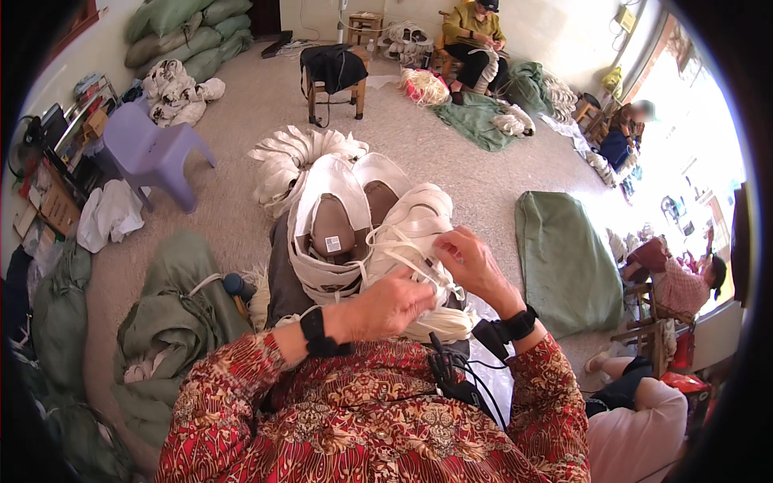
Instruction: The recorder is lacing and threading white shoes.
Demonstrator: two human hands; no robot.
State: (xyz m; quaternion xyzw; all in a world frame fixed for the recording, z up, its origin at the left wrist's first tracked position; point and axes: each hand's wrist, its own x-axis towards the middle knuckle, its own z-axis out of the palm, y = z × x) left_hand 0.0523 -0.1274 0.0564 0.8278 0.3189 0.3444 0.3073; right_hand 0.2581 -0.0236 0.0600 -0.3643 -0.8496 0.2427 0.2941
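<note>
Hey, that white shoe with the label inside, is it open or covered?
Open: in the white shoe, the brown insole and white label show uncovered.

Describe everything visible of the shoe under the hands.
The shoe is off-white and fabric-looking, its far end rounded. Pale laces lie loosely over it. Another pale shoe is close on its left. The left hand covers its near part; the right hand is at its right, by the laces. Their exact hold is unclear.

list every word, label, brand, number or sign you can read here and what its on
White label inside the shoe: print too small to read.
Cardboard box at the left: markings too blurred to read.
I can make out no readable text anywhere else.
</note>
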